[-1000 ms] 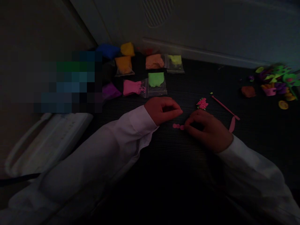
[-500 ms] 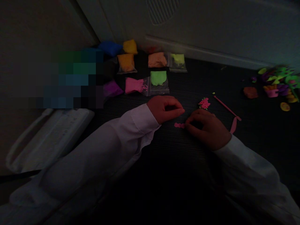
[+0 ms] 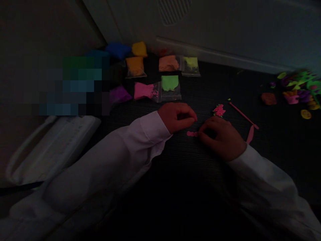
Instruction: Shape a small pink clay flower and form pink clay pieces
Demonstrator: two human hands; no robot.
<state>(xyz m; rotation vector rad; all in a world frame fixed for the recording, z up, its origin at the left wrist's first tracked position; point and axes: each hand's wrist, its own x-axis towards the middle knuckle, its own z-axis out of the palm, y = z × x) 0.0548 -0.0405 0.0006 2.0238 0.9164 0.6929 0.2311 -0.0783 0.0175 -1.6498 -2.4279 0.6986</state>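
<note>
A short row of flattened pink clay discs (image 3: 192,134) lies on the dark table between my hands. My right hand (image 3: 223,137) rests on the table with thumb and forefinger pinched at the row's right end, which they partly cover. Just above and left of the discs, my left hand (image 3: 177,116) has its thumb and forefinger brought together; whatever may be between the tips is too small and dark to make out. Beyond my right hand sits a small pink clay flower (image 3: 219,110) with green leaves.
A pink stick tool (image 3: 243,115) and a pink blade-shaped tool (image 3: 250,134) lie right of my right hand. Bags of coloured clay, including pink (image 3: 144,91) and green (image 3: 170,83), stand behind. Finished-looking clay pieces (image 3: 298,92) are far right, a white power strip (image 3: 57,150) left.
My left fingertips have shifted slightly, the forefinger curling down over the thumb. My right hand stays at the end of the discs. The view has moved a touch.
</note>
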